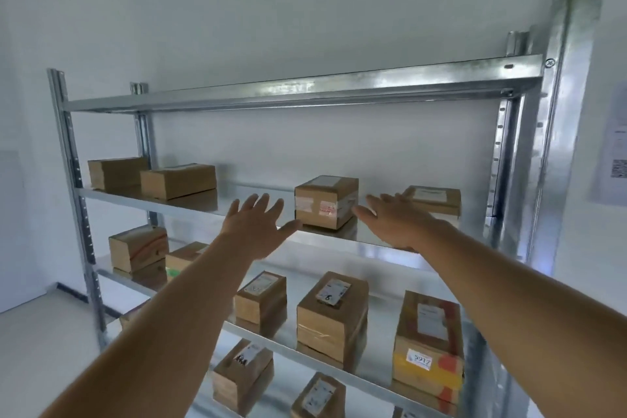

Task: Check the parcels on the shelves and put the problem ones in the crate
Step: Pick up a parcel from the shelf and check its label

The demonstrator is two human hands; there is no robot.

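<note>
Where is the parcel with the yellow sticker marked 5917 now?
In the head view, the parcel with the yellow sticker stands at the right end of the shelf below the one both hands reach toward, right of a parcel marked 6.

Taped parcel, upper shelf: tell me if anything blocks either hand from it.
Nothing visible does. The left hand and right hand flank the taped parcel, both open, with only bare shelf between.

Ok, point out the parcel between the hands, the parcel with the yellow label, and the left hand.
Parcel between the hands [326, 202], head view, front face.
Yellow-label parcel [428, 339], head view, front face.
Left hand [252, 226], head view, back of hand.
</note>
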